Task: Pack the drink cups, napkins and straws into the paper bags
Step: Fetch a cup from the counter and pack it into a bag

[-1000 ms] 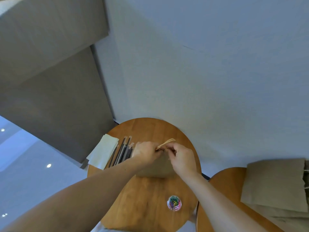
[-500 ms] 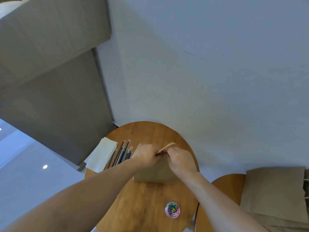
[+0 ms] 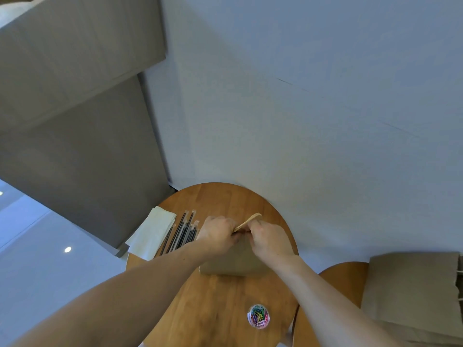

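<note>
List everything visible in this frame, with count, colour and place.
round table: one, wood brown, centre.
second table: one, wood brown, lower right, partly in view.
paper bag: one, brown, on the round table under the hands.
spare bags: flat stack, brown, on the second table; count unclear.
napkins: one stack, off-white, round table's left edge.
straws: several, black, clear wrappers, beside the napkins.
paper clip tub: one, clear, multicoloured clips, round table's near side.
left hand, right hand: both pinch the paper bag's top.
</note>
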